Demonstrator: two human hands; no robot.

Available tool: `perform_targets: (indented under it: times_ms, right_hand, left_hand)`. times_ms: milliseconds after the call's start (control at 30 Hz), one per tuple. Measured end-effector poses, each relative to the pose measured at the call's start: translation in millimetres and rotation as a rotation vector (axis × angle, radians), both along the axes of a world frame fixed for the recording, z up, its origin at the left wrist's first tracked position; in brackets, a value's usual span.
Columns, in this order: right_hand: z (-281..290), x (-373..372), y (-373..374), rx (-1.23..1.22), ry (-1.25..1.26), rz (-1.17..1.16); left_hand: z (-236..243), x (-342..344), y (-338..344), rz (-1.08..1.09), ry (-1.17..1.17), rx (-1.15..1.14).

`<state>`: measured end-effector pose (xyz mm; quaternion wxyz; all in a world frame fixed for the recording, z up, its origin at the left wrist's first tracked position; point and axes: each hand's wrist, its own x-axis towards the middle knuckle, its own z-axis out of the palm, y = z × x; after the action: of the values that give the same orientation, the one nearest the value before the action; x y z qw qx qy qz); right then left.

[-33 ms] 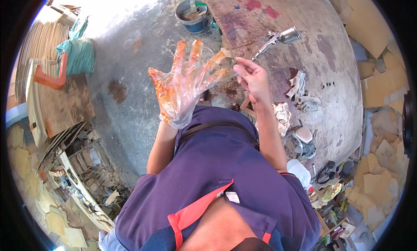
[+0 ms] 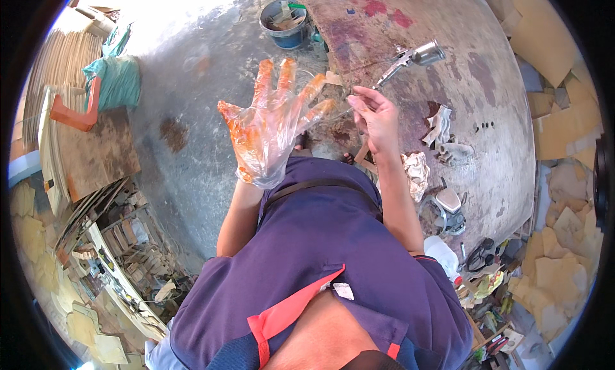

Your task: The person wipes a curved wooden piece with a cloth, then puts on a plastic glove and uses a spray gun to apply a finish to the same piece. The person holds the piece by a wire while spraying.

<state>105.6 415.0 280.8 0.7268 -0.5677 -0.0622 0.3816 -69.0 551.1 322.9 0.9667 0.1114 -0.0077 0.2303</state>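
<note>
- While the head view looks down over a purple shirt (image 2: pixel 333 254), the left hand (image 2: pixel 272 123) is raised with its fingers spread wide inside a thin clear plastic glove (image 2: pixel 256 149) smeared with orange; it grips nothing.
- The right hand (image 2: pixel 375 117) sits just beside it, fingers drawn narrow in a pinch. It seems to pull at the glove's edge near the left fingertips, though I cannot tell for sure what it pinches.
- The glove hangs in front of the chest, above the grey floor (image 2: pixel 192 82). It looks very light, limp and crinkly, probably slick where the orange stain is wet, and easy to tear. I judge the loose cuff at the wrist, or a slack fingertip, to be the safest place to take hold, with a soft pinch rather than a hard tug.
- On the stained workbench (image 2: pixel 461 69) beyond the hands lie a metal spray gun (image 2: pixel 413 56) and crumpled rags (image 2: pixel 416 168); a blue bucket (image 2: pixel 285 24) stands on the floor, well apart from both hands.
</note>
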Motion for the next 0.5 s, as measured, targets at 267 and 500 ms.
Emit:
perform_targets:
  times_ms: [267,500]
  right_hand:
    - [21,-80,7,0.105,-1.192,0.572]
    - [20,-94,27,0.153,-1.452,0.481]
  left_hand:
    - [-33,19,10,0.382,0.197,-0.143]
    - [-56,18,25,0.452,0.307,-0.214]
